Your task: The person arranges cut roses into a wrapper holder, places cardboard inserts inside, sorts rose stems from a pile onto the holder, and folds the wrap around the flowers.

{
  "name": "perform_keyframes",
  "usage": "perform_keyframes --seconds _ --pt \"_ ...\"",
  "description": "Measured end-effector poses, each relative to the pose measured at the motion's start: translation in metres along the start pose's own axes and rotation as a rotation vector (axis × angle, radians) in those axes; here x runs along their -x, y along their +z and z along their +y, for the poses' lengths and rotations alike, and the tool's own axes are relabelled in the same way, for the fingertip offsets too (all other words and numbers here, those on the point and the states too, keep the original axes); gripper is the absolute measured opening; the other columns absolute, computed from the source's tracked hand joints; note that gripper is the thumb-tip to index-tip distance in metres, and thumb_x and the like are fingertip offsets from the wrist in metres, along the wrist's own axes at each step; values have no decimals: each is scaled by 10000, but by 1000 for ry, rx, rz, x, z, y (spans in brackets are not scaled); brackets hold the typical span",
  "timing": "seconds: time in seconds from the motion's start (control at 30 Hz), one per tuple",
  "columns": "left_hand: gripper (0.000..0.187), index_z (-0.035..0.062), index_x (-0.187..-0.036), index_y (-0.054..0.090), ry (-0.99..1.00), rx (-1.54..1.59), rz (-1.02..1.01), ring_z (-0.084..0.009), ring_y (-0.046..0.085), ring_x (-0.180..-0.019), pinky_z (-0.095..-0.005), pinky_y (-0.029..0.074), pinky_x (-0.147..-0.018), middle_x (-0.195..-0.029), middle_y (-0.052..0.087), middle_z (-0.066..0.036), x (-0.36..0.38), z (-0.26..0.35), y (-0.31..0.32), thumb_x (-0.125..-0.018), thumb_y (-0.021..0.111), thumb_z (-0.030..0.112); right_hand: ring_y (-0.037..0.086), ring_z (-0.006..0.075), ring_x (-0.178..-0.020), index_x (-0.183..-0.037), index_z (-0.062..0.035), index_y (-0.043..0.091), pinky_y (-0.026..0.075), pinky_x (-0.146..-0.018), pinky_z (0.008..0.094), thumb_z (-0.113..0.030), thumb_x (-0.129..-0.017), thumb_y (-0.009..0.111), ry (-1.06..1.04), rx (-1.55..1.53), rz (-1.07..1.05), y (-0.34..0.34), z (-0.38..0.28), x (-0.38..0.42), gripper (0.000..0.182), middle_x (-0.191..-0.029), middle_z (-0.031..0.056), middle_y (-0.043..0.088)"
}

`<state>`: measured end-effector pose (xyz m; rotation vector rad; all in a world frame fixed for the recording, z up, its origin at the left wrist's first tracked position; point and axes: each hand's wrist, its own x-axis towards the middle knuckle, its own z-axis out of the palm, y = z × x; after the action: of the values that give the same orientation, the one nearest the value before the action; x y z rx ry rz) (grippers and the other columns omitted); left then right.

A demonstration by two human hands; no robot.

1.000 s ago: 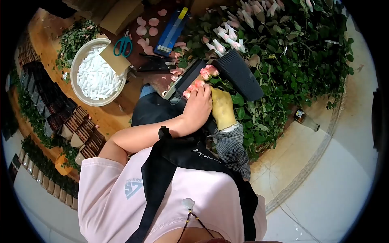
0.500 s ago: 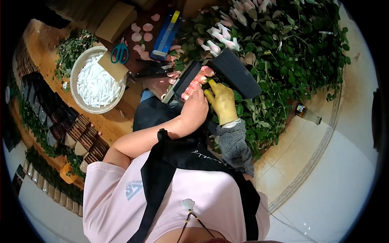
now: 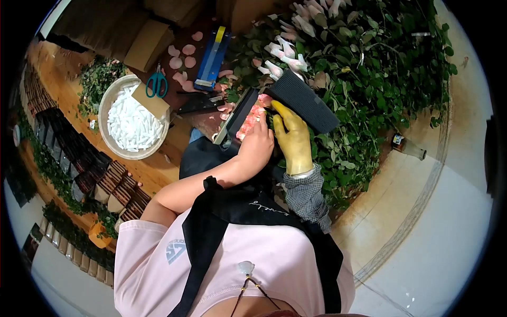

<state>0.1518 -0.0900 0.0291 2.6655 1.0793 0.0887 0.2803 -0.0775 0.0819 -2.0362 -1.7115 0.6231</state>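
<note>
The bare left hand [image 3: 256, 145] touches pink rose blooms [image 3: 248, 126] near the yellow-gloved right hand [image 3: 293, 140]; a round pale tub [image 3: 102, 124] stands left.

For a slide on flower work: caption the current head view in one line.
Bare left hand and yellow-gloved right hand at pink blooms beside a dark ridged panel.

The bare left hand [image 3: 256, 145] partly hid the pink roses [image 3: 252, 117], leaving their number unclear. The label on the glass bottle [image 3: 411, 148] was too small to read. The picture's top edge cut off the green foliage [image 3: 354, 105] and brown cardboard [image 3: 245, 13].
</note>
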Motion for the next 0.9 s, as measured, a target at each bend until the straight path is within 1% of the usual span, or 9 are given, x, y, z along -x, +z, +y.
perform_keyframes --seconds 0.23,0.37,0.5,0.53,0.6,0.67,0.73,0.83,0.9 --pt "217 -60 -875 611 -62 375 121 -352 618 -950 -363 560 -774 -1324 484 -393 8 -7 -9 -775 634 132 665 382 -962 -1275 -54 603 548 -830 446 -97 -870 625 -59 134 33 18 21 10 408 -1165 179 667" --pt "220 -54 -833 639 -13 284 125 -350 608 -1002 -410 567 -751 -1345 523 -326 4 -11 -6 -758 639 152 668 350 -877 -1262 -59 600 548 -759 428 -99 -837 656 -17 306 -17 23 17 8 430 -1067 148 680" --pt "290 -87 -894 687 75 249 64 -412 594 -1026 -466 505 -908 -1330 536 -350 -2 -18 -10 -737 636 151 674 312 -739 -1071 -87 633 549 -636 416 -104 -808 654 -52 447 85 34 20 1 264 -867 93 682" --pt "281 -84 -888 684 121 213 81 -417 592 -1036 -437 506 -916 -1301 556 -354 -5 -20 -7 -737 643 150 675 307 -748 -1114 -89 640 552 -653 418 -88 -809 652 -44 434 95 34 22 4 305 -908 90 689" --pt "266 -80 -895 672 188 238 18 -443 589 -1054 -432 509 -923 -1266 577 -355 -10 -28 -16 -748 646 141 679 325 -778 -1192 -86 638 555 -675 429 -73 -820 648 -10 316 136 18 10 13 372 -1000 113 699" --pt "232 -36 -957 654 180 293 -104 -458 604 -1096 -471 515 -922 -1184 637 -293 -18 -37 -23 -788 638 121 673 359 -973 -1315 -73 597 552 -846 430 -51 -842 632 63 -67 129 -15 -11 33 474 -1187 179 671" --pt "289 -18 -1073 642 213 390 -222 -431 630 -1062 -469 529 -894 -1150 658 -263 -25 -50 -40 -823 627 126 664 239 -1084 -1341 -82 577 524 -937 366 -152 -935 634 -196 -567 207 -15 -4 63 417 -1178 106 694" --pt "430 19 -1349 520 96 675 -586 -357 645 -1110 -395 526 -911 -1171 659 -241 -44 -70 -62 -937 574 128 586 159 -1193 -1337 -36 583 427 -1064 320 -228 -1040 547 -97 -1247 -463 -40 -1 130 355 -1254 55 657" --pt "534 42 -1521 336 133 924 -756 -271 512 -1323 -352 456 -1012 -1425 525 -207 -53 -92 -59 -1020 509 108 585 147 -1183 -1317 -21 590 440 -1049 305 -195 -1039 547 95 -1290 -520 -11 19 165 330 -1264 61 650"
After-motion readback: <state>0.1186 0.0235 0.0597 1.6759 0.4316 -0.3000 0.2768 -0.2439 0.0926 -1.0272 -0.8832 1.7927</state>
